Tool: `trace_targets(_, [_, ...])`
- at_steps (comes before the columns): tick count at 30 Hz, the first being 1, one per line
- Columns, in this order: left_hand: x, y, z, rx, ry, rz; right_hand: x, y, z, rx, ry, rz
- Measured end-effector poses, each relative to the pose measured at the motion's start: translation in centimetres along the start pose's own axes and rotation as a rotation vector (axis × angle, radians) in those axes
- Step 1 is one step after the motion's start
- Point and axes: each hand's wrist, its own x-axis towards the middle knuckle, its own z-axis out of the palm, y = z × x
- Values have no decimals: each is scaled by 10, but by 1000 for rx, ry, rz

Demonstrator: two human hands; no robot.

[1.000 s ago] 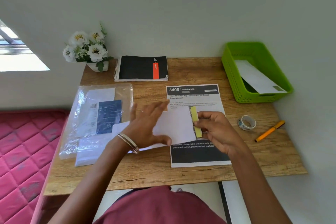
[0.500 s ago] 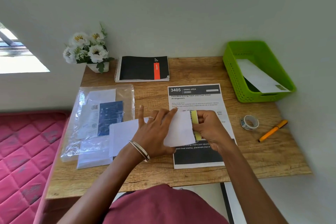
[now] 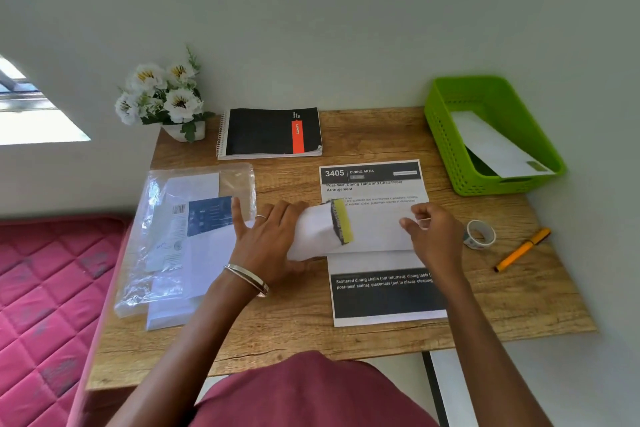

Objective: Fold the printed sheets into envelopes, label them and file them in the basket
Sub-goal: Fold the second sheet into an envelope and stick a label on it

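Where the pale wall meets it on two sides, a wooden desk (image 3: 311, 333) is seen from above, with a pink quilted mattress (image 3: 48, 288) beside its left edge and a bright window (image 3: 31, 114) at the far left. Along the back of the desk a small pot of white flowers (image 3: 162, 97) and a black spiral notebook (image 3: 270, 132) are set side by side. At the back right corner a green basket (image 3: 450, 146) is placed, and one white envelope (image 3: 498, 146) with a small greenish label is leaned inside it. On the left of the desk a clear plastic sleeve (image 3: 166, 236) is laid, holding white envelopes and a blue printed insert. A roll of tape (image 3: 479, 234) and an orange pen (image 3: 523, 250) lie near the right edge, close together but apart. A printed sheet (image 3: 384, 291) headed 3405 lies flat in the middle. Across it an envelope (image 3: 374, 236) is held, its left end curled up with a yellow sticky label (image 3: 343, 220) on the raised edge. The left hand (image 3: 266, 243) is pressed on that left end with fingers spread, while the right hand (image 3: 433, 236) appears to pinch the envelope's right end, though the fingertips are partly hidden.
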Motion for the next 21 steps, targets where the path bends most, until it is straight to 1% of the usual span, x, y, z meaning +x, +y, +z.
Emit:
trace_targets(4, [3,0,2,-6,3,-52,12,18,8,-179,-74,123])
trace_targets(6, [3,1,4,1,12,-76,11,18,15,-257,-80,164])
trace_targets(8, [3,0,6,3,28,-103,12,15,21,-265,-74,198])
trace_targets(13, [2,-4,12,-40,54,-139,21,15,27,-116,-60,299])
trace_targets(15, [1,-4,13,-47,64,-146,22,13,27,-44,-33,309])
trace_targets(18, [0,-4,13,-57,71,-153,18,7,20,97,2,259])
trace_targets(21, [-1,-5,13,-52,63,-165,13,1,4,256,-20,147])
